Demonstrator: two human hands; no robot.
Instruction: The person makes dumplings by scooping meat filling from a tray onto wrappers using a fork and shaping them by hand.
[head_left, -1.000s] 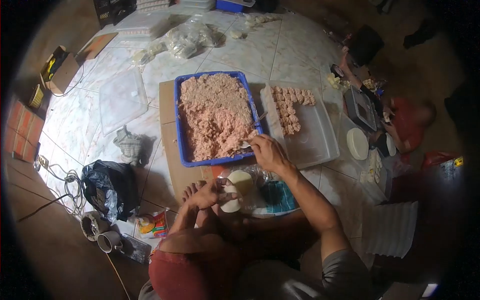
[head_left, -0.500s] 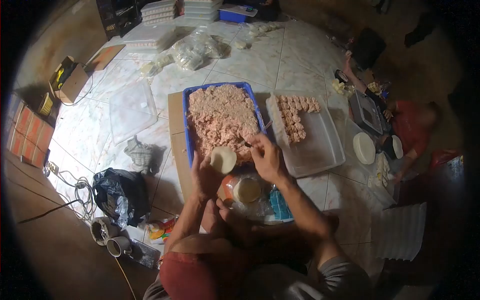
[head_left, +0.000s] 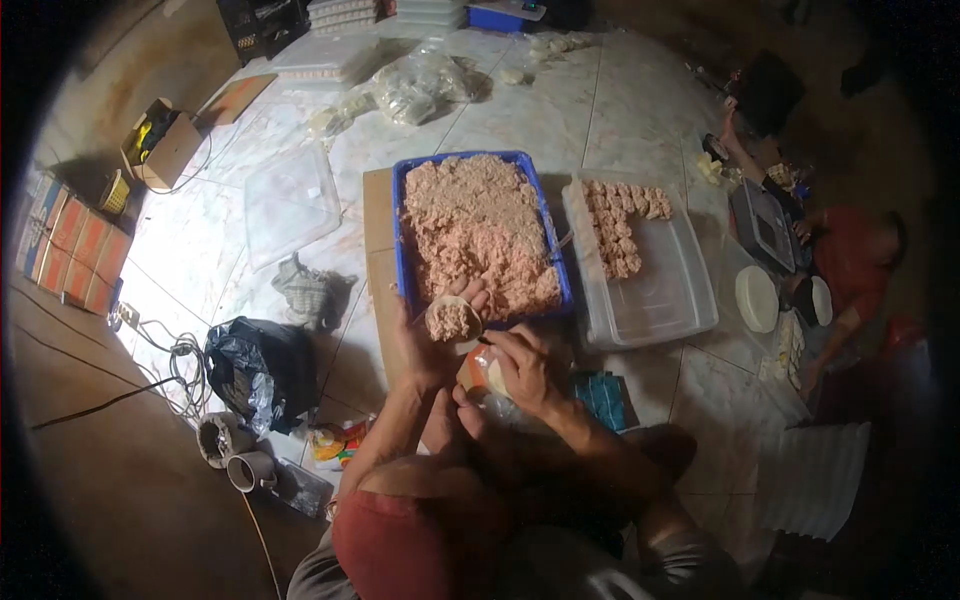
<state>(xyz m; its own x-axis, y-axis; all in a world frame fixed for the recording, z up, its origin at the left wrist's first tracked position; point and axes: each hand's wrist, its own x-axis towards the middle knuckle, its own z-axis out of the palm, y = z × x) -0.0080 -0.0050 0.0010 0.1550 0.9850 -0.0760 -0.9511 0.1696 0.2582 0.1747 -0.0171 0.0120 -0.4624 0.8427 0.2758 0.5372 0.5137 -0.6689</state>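
Note:
My left hand (head_left: 425, 355) is palm up above the near edge of a blue tub (head_left: 567, 290) full of pinkish minced filling (head_left: 470, 215). It holds a round dough wrapper (head_left: 468, 344) with a lump of filling (head_left: 450, 321) on top. Close beside the wrapper, the fingers of my right hand (head_left: 528, 370) are closed around a small utensil (head_left: 484, 340). Only a short dark piece of it shows, so its kind is unclear. Below the tub, a pale stack of wrappers (head_left: 497, 378) in plastic is partly hidden behind my right hand.
To the right stands a clear plastic tray (head_left: 655, 310) with rows of filled dumplings (head_left: 615, 235). A black plastic bag (head_left: 245, 370) and a grey cloth (head_left: 305, 290) lie left. A co-worker in a red shirt (head_left: 850, 255) sits at far right. Plastic bags (head_left: 425, 85) lie at the back.
The wrapper in my left hand was bare and now carries a lump of filling. My right hand has moved from the tub's filling down toward the wrapper. The whole view has shifted slightly.

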